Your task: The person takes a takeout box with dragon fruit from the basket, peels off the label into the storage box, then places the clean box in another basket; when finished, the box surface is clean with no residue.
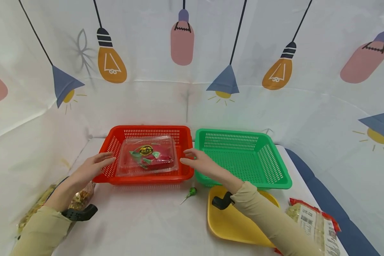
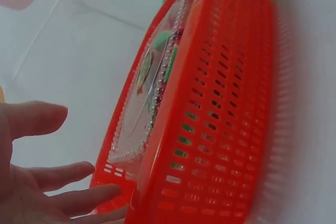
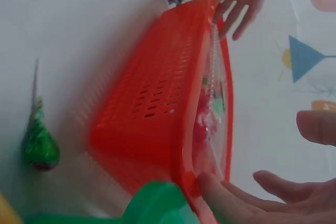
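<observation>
A clear plastic box (image 1: 147,156) with a dark label and pinkish-red, green-tipped fruit inside lies in the red basket (image 1: 150,180). My left hand (image 1: 89,170) is at the basket's left side, fingers spread and extended toward the rim. On the other side, my right hand (image 1: 202,164) reaches over the right rim, its fingers apart and loosely bent. In the right wrist view, the right fingertips (image 3: 210,184) are right at the red rim. From the left wrist, the box (image 2: 144,98) shows inside the basket, with nothing between the left thumb and fingers.
A green basket (image 1: 243,185) stands right of the red one. In front of it is a yellow tray (image 1: 220,227). A green-wrapped lollipop (image 1: 192,192) lies between. Packaged food bags sit at the left (image 1: 83,195) and right (image 1: 310,222). A printed curtain (image 1: 160,103) hangs behind.
</observation>
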{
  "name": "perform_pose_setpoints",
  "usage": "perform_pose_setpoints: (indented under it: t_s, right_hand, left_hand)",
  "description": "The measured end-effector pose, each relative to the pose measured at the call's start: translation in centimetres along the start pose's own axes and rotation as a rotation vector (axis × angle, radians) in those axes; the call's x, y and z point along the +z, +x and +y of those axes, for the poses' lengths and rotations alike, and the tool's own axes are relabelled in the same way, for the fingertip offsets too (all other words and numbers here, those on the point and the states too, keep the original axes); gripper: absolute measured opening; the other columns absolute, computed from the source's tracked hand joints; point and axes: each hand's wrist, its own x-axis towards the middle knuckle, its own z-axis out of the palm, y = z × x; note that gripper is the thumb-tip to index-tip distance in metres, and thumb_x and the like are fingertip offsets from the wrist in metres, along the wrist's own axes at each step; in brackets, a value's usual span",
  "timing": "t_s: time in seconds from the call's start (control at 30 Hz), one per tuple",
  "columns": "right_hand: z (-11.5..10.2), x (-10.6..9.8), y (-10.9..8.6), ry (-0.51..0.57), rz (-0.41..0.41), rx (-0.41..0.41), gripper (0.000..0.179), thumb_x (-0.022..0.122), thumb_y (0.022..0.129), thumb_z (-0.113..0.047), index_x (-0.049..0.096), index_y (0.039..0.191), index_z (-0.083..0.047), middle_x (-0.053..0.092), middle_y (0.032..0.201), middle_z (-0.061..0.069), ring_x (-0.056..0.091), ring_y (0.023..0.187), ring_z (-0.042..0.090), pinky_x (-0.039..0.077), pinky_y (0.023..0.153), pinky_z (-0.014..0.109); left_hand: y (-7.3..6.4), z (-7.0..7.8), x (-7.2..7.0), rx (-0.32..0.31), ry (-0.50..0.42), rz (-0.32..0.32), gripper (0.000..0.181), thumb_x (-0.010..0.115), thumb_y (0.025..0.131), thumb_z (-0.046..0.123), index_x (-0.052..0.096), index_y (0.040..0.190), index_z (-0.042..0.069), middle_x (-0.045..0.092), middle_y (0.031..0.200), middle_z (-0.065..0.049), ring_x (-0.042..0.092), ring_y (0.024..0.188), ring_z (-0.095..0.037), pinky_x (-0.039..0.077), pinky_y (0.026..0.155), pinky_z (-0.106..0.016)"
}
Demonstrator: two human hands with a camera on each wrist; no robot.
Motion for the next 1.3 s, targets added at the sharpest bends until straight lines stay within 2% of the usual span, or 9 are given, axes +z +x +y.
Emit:
perform_pose_setpoints:
  t_s: [0.1, 0.2, 0.33, 0.47, 0.57, 0.73, 0.87, 1.03, 1.3]
  right_hand:
    - [-0.3, 0.6, 1.7, 0.121, -0.059, 0.059, 0.065, 0.063, 0.097, -0.038, 0.039, 0.149, -0.007, 0.051, 0.143, 0.012, 0.056, 0.126, 0.035, 0.051, 0.100, 0.044]
    - [-0.7, 0.9, 3.3, 0.217, -0.088, 0.108, 0.071, 0.064, 0.097, -0.036, 0.033, 0.152, -0.003, 0.048, 0.144, 0.014, 0.051, 0.131, 0.039, 0.048, 0.104, 0.046]
    - [-0.9, 1.0, 5.2, 0.307, -0.098, 0.163, 0.071, 0.066, 0.097, -0.033, 0.033, 0.151, -0.001, 0.047, 0.144, 0.016, 0.044, 0.135, 0.041, 0.043, 0.109, 0.050]
    - [-0.8, 1.0, 6.9, 0.371, -0.103, 0.216, 0.068, 0.068, 0.095, -0.033, 0.036, 0.147, -0.003, 0.047, 0.143, 0.017, 0.042, 0.135, 0.040, 0.039, 0.111, 0.054]
    - [-0.8, 1.2, 8.0, 0.400, -0.109, 0.246, 0.069, 0.068, 0.095, -0.033, 0.035, 0.148, -0.005, 0.047, 0.142, 0.017, 0.043, 0.133, 0.039, 0.038, 0.111, 0.055]
    - [-0.4, 1.6, 9.8, 0.456, -0.146, 0.287, 0.066, 0.065, 0.097, -0.034, 0.036, 0.149, -0.006, 0.049, 0.142, 0.019, 0.045, 0.131, 0.038, 0.039, 0.110, 0.056]
    - [-0.1, 1.7, 11.0, 0.518, -0.191, 0.305, 0.059, 0.060, 0.100, -0.035, 0.041, 0.148, -0.007, 0.047, 0.145, 0.021, 0.044, 0.134, 0.040, 0.037, 0.111, 0.059]
    - [0.0, 1.4, 11.9, 0.566, -0.217, 0.324, 0.063, 0.059, 0.099, -0.037, 0.037, 0.151, -0.010, 0.044, 0.148, 0.022, 0.043, 0.134, 0.041, 0.034, 0.112, 0.061]
    - [1.1, 1.2, 12.9, 0.587, -0.267, 0.333, 0.061, 0.059, 0.099, -0.039, 0.039, 0.148, -0.010, 0.047, 0.141, 0.020, 0.048, 0.127, 0.038, 0.041, 0.107, 0.058]
  left_hand:
    - [1.0, -0.4, -0.6, -0.033, -0.125, -0.085, 0.077, 0.040, 0.106, 0.046, 0.014, 0.156, -0.006, 0.021, 0.156, -0.032, 0.038, 0.135, -0.046, 0.046, 0.105, -0.050]
    - [1.9, -0.9, -1.2, -0.076, -0.246, -0.163, 0.077, 0.039, 0.106, 0.047, 0.010, 0.158, -0.003, 0.017, 0.158, -0.028, 0.037, 0.137, -0.042, 0.047, 0.105, -0.045]
    - [2.8, -1.4, -1.8, -0.105, -0.332, -0.233, 0.076, 0.037, 0.106, 0.049, 0.009, 0.158, 0.000, 0.020, 0.158, -0.024, 0.041, 0.134, -0.035, 0.047, 0.105, -0.044]
    - [3.6, -1.8, -2.2, -0.124, -0.399, -0.285, 0.076, 0.034, 0.107, 0.048, 0.000, 0.158, 0.004, 0.012, 0.162, -0.023, 0.035, 0.140, -0.038, 0.043, 0.108, -0.049]
    - [4.3, -2.2, -2.3, -0.152, -0.434, -0.299, 0.076, 0.035, 0.106, 0.049, -0.001, 0.159, 0.007, 0.010, 0.163, -0.022, 0.032, 0.142, -0.040, 0.043, 0.108, -0.050]
    - [5.5, -2.6, -2.2, -0.179, -0.442, -0.306, 0.073, 0.036, 0.106, 0.049, 0.007, 0.159, 0.008, 0.015, 0.162, -0.022, 0.038, 0.136, -0.036, 0.045, 0.106, -0.049]
    - [6.2, -2.5, -2.3, -0.178, -0.480, -0.310, 0.074, 0.034, 0.107, 0.046, -0.002, 0.160, 0.010, 0.008, 0.163, -0.025, 0.029, 0.141, -0.044, 0.042, 0.108, -0.055]
    - [6.7, -2.2, -2.3, -0.198, -0.547, -0.289, 0.076, 0.036, 0.107, 0.044, -0.008, 0.160, 0.013, 0.004, 0.164, -0.023, 0.018, 0.145, -0.047, 0.040, 0.108, -0.058]
    - [7.7, -1.9, -1.8, -0.223, -0.514, -0.300, 0.071, 0.036, 0.107, 0.043, 0.003, 0.159, 0.009, 0.020, 0.157, -0.022, 0.037, 0.133, -0.038, 0.048, 0.102, -0.054]
